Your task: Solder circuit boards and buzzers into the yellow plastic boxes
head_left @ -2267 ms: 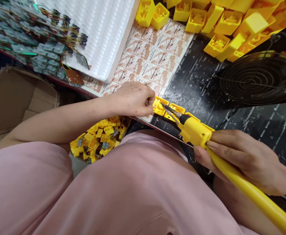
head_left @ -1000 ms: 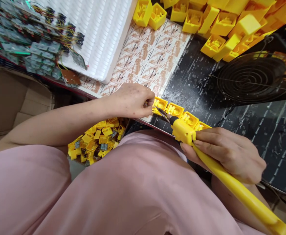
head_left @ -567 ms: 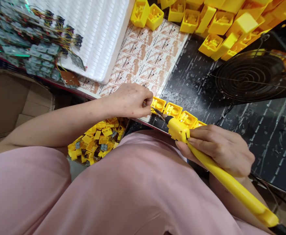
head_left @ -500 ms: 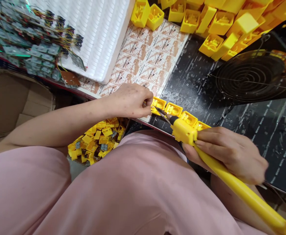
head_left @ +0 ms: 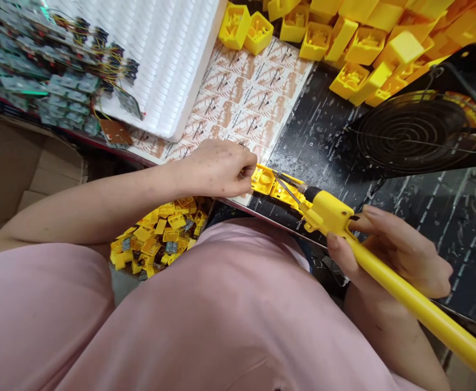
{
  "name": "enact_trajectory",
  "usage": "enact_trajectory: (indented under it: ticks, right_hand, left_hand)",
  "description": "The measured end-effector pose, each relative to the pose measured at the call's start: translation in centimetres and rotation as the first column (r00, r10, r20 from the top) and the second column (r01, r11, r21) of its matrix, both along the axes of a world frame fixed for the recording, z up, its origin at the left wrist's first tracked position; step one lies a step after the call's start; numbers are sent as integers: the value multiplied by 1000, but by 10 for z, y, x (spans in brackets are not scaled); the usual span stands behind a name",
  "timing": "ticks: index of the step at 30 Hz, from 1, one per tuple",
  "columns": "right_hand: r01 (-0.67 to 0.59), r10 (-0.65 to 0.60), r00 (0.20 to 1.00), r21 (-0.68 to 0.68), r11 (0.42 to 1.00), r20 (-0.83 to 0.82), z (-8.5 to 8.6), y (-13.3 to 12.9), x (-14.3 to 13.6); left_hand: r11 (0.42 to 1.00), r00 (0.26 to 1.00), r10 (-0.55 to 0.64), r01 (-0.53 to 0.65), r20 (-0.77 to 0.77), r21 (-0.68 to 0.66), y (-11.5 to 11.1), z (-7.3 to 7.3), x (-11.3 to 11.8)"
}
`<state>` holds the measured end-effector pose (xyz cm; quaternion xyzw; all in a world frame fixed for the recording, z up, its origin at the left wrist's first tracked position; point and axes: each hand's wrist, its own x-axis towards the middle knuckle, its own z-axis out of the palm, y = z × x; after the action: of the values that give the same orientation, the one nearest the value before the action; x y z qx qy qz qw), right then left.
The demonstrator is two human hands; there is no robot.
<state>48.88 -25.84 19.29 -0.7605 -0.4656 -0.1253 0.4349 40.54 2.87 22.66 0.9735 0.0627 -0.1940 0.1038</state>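
My right hand grips a yellow soldering gun by its long handle, thumb on the near side and fingers loosely curved on the far side. Its dark metal tip and thin feed tube reach over a row of small open yellow plastic cases near the bench edge. My left hand is closed at the row's left end, fingers pinched together against the first case. What lies between those fingers is hidden. The gun body covers part of the row's right side.
Circuit boards with wires are stacked at the left beside a white foam sheet. Many yellow housings crowd the back right, near a black fan. Below the bench edge sits a heap of yellow parts next to a cardboard box.
The soldering gun has moved right along the row, its tip leaving the first case by my left hand. My right fingers have loosened on the handle. My left hand stays nearly still.
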Motion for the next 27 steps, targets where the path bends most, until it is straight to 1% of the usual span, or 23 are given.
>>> enact_trajectory:
  ticks: [2, 5, 7, 9, 10, 11, 12, 13, 15, 16, 17, 19, 21, 23, 27]
  right_hand:
    - [13, -16, 998, 47, 999, 57, 4, 5, -4]
    - [40, -41, 999, 53, 998, 5, 7, 10, -7]
    - [18, -18, 1000, 66, 998, -9, 7, 11, -6]
    - [-18, 17, 1000, 78, 997, 8, 6, 11, -3]
    - [-26, 25, 999, 74, 997, 20, 5, 11, -2]
    - [-26, 24, 999, 65, 998, 28, 4, 10, -1]
    - [-17, 16, 1000, 55, 998, 26, 3, 10, -1]
    - [-6, 5, 1000, 47, 999, 13, 3, 10, -1]
    - [21, -18, 999, 57, 998, -43, 2, 11, -4]
    - [30, -24, 997, 76, 997, -79, 2, 12, -5]
    - [39, -28, 993, 87, 995, -117, 2, 14, -7]
    - [36, -21, 986, 89, 995, -164, 2, 17, -9]
    - [15, -3, 985, 74, 997, -171, 1, 20, -10]
    - [6, 7, 987, 79, 997, -160, 0, 22, -10]
    - [-41, 56, 986, 94, 995, -159, 2, 24, -12]
  left_hand:
    - [1000, 1000, -9, 9, 10, 0, 0, -1, 0]
    - [1000, 999, -24, 24, 26, 9, 0, -1, -1]
    - [999, 998, -43, 42, 44, 26, 1, -2, -3]
    - [994, 990, -95, 90, 101, 55, 3, -5, -8]
    - [990, 978, -132, 122, 161, 74, 5, -7, -12]
    - [984, 954, -171, 152, 246, 94, 7, -11, -16]
    - [978, 914, -204, 176, 350, 111, 9, -15, -20]
    - [975, 859, -223, 188, 461, 122, 12, -19, -23]
    - [978, 740, -204, 174, 641, 111, 16, -29, -27]
    - [983, 704, -178, 157, 687, 94, 17, -34, -27]
    - [988, 691, -148, 137, 707, 73, 18, -39, -26]
    - [995, 715, -95, 96, 693, 37, 17, -46, -22]
    - [998, 748, -61, 68, 661, 16, 15, -50, -18]
    - [998, 760, -49, 58, 648, 7, 13, -51, -15]
    - [997, 766, -67, 71, 639, 19, 10, -50, -13]
